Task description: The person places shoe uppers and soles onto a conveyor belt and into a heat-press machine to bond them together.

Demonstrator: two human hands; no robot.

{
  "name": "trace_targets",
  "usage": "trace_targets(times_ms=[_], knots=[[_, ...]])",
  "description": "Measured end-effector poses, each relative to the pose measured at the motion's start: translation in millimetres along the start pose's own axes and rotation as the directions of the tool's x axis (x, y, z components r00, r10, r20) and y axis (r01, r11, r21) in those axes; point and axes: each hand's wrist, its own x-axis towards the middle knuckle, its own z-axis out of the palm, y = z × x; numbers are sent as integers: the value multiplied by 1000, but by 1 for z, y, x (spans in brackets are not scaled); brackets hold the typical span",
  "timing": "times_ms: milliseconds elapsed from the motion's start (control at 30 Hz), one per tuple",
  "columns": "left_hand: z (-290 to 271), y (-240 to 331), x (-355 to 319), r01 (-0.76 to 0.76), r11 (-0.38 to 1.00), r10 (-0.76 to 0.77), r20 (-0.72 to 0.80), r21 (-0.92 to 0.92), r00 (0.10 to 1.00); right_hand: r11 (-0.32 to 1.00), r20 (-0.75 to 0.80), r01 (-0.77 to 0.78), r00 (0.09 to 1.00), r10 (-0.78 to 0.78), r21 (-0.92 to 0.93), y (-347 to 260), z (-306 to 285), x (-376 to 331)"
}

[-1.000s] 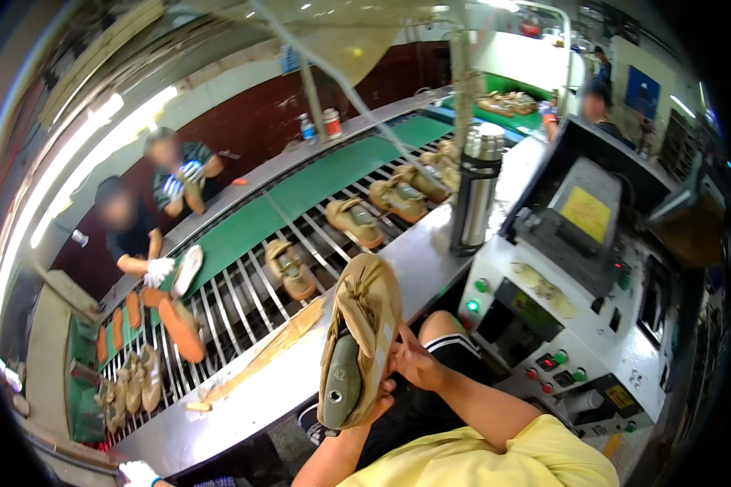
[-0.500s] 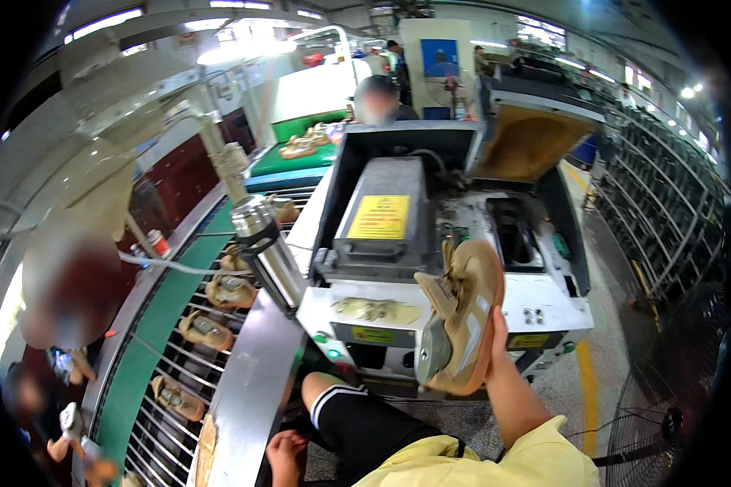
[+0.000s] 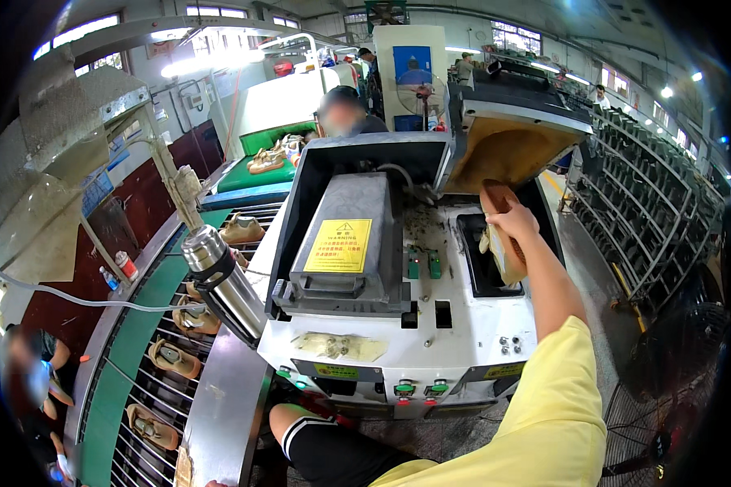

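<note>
My right hand [image 3: 515, 221] grips a tan sneaker [image 3: 508, 258] by its brown sole. The shoe is held tilted with its sole turned toward my palm and its upper facing left. It is over the black recessed bay [image 3: 495, 284] on the right side of the machine [image 3: 455, 333], under the raised lid [image 3: 516, 150]. Whether the shoe touches the bay cannot be made out. Of my left hand, only a sliver of skin shows at the lower edge, beside the metal ledge [image 3: 229, 398]; its fingers are hidden.
The machine's left bay holds a closed grey cover [image 3: 345, 243]. A steel thermos [image 3: 223, 280] stands on the ledge. Left of it, several tan shoes [image 3: 175, 359] lie on a roller conveyor [image 3: 138, 406]. A fan [image 3: 666, 357] and metal racks [image 3: 642, 211] stand right; a person is behind the machine.
My right hand has carried the sneaker forward from in front of the machine to the right bay, turning its sole toward me. My left hand has dropped almost out of view.
</note>
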Motion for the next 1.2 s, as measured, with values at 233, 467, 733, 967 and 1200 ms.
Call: trace_targets(times_ms=[233,467,733,967,1200], knots=[[-29,-62,64,2,998,10,213,-57,977,971,109,-177,975,195,-161,-19,69,23],[-13,-10,12,116,988,-90,234,-99,968,973,-27,-173,985,171,-151,10,100,18],[66,-16,-60,218,976,-195,403,-12,894,830,-420,537,726,-544,-147,89,99,-88],[174,60,-253,-580,797,241,969,-166,54,785,-643,305,750,151,540,226,102,-273],[262,66,-398,-435,860,31,880,-265,-475,-405,449,-204,527,722,891,283,121,-252]])
